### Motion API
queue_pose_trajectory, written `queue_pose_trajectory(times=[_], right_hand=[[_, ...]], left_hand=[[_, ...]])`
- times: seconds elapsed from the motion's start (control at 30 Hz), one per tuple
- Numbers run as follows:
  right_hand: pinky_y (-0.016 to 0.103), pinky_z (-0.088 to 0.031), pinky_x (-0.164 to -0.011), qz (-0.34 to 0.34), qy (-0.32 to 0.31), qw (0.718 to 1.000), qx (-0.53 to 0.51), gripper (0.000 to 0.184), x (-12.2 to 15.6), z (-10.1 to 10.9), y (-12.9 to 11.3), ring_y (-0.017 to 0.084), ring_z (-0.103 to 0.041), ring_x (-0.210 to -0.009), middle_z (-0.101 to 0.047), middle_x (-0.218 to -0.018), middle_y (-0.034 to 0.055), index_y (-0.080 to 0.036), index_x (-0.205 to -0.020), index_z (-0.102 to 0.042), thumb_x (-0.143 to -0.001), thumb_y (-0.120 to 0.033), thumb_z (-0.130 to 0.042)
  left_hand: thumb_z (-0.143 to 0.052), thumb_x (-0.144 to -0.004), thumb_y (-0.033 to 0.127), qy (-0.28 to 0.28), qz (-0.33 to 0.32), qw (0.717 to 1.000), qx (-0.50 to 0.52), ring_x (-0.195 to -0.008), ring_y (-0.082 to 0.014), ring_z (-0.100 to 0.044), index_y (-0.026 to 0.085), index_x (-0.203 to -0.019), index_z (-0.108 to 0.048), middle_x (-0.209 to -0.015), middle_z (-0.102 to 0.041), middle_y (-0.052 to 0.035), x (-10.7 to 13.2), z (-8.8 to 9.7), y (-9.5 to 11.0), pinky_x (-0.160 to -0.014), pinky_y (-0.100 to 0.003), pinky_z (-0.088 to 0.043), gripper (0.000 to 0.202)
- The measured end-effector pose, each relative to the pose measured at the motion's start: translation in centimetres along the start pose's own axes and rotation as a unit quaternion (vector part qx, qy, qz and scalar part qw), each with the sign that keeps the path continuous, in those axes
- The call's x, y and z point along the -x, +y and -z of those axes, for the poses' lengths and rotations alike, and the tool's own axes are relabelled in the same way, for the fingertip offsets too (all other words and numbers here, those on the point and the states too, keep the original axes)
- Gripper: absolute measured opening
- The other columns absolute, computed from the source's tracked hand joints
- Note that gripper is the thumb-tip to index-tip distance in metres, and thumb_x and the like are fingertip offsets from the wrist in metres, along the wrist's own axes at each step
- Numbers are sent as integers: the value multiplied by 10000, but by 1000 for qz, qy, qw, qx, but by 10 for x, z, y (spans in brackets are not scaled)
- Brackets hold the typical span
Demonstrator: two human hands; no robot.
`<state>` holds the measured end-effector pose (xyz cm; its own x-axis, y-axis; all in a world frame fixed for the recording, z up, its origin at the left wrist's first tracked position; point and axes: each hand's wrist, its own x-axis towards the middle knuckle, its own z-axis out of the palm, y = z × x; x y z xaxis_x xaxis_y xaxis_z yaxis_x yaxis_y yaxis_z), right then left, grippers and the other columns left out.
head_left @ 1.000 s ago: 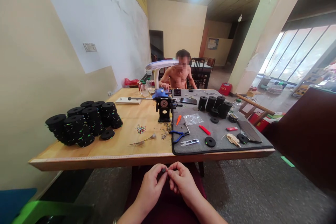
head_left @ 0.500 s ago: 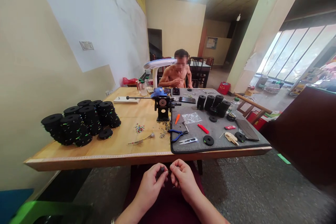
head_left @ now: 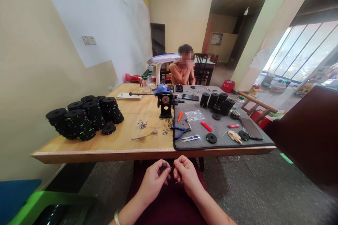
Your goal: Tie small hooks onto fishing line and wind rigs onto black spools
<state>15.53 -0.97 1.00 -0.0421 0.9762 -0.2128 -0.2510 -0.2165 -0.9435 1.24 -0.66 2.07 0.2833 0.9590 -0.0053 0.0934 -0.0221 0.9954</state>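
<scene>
In front of the table edge, above my lap, my left hand (head_left: 156, 177) is closed in a pinch. A small dark item (head_left: 164, 166) shows between its thumb and fingers, too small to name. Close beside it, fingertips almost meeting, my right hand (head_left: 187, 175) is pinched too. Something very thin seems to run between the fingertips, but what the right fingers hold is hidden. Nearest on the table are blue-handled pliers (head_left: 181, 132), thread snips (head_left: 191, 138) and a black foam spool (head_left: 211, 138), all lying on a grey mat (head_left: 195, 144).
Stacks of black foam spools (head_left: 91, 112) stand left. A winding device (head_left: 166, 103) and lamp (head_left: 158, 72) stand mid-table, near small beads (head_left: 142, 124). More black spools (head_left: 227, 106), a red marker-like stick (head_left: 206, 126) and phone (head_left: 250, 128) lie right. A person (head_left: 183, 68) sits opposite.
My view has shifted slightly, so the table sits a little higher and to the right. My hands stay pinched together. The person opposite has raised a hand to the face.
</scene>
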Motion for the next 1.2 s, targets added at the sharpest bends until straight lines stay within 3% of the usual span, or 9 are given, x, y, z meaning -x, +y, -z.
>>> queue_pose_trajectory(times=[0.2,0.4,0.57,0.7,0.87,1.0,1.1,1.2], right_hand=[[169,-168,-339,25,0,999,42,437,-3,1,2,37,-290,-292,-487,-378,-99,-210,-705,-400,-721,-596,-603],[178,-180,-354,31,-14,997,64,435,-5,0,8,41,-295,-306,-486,-394,-95,-210,-704,-404,-726,-603,-587],[183,-175,-378,6,-49,997,58,400,0,-1,-1,42,-280,-336,-473,-425,-93,-208,-707,-414,-741,-567,-587],[197,-166,-398,3,-49,997,66,372,1,1,-5,51,-251,-370,-417,-434,-98,-201,-710,-451,-741,-546,-585],[208,-227,-457,34,-61,991,111,251,0,1,-1,69,-294,-467,-394,-504,-75,-182,-626,-492,-681,-373,-645],[215,-241,-477,76,-48,984,153,151,0,-1,0,79,-291,-490,-385,-504,-70,-192,-559,-442,-646,-216,-562],[213,-246,-477,101,-34,980,166,125,1,0,-1,82,-296,-491,-376,-504,-69,-197,-540,-418,-628,-184,-505],[206,-241,-441,78,-33,985,148,97,1,1,-1,75,-301,-434,-380,-455,-81,-207,-557,-415,-628,-193,-480]], left_hand=[[-592,-761,304,1,5,1000,-11,-532,-141,-565,169,-743,-566,-603,-582,14,0,-1,4,-494,-236,-477,138],[-578,-777,297,30,-50,993,-107,-620,-161,-560,167,-685,-610,-652,-633,-18,-2,1,5,-601,-243,-446,162],[-607,-764,329,18,-38,995,-95,-646,-179,-582,167,-698,-655,-666,-670,-31,-3,4,7,-638,-253,-450,181],[-619,-762,371,28,-26,997,-60,-599,-152,-534,166,-730,-649,-636,-624,-7,-5,6,8,-578,-237,-418,210],[-587,-787,409,34,0,999,23,-501,-106,-446,162,-798,-604,-581,-513,42,-6,6,3,-475,-204,-354,247],[-592,-788,384,53,-29,998,-18,-564,-122,-493,163,-792,-611,-669,-582,3,-6,5,1,-511,-213,-389,222],[-564,-804,409,75,-36,996,-36,-551,-126,-493,169,-810,-615,-669,-581,5,-7,6,0,-515,-221,-397,246],[-554,-801,447,92,-24,995,-29,-504,-118,-457,169,-817,-613,-600,-525,32,-9,9,-2,-490,-220,-372,284]])
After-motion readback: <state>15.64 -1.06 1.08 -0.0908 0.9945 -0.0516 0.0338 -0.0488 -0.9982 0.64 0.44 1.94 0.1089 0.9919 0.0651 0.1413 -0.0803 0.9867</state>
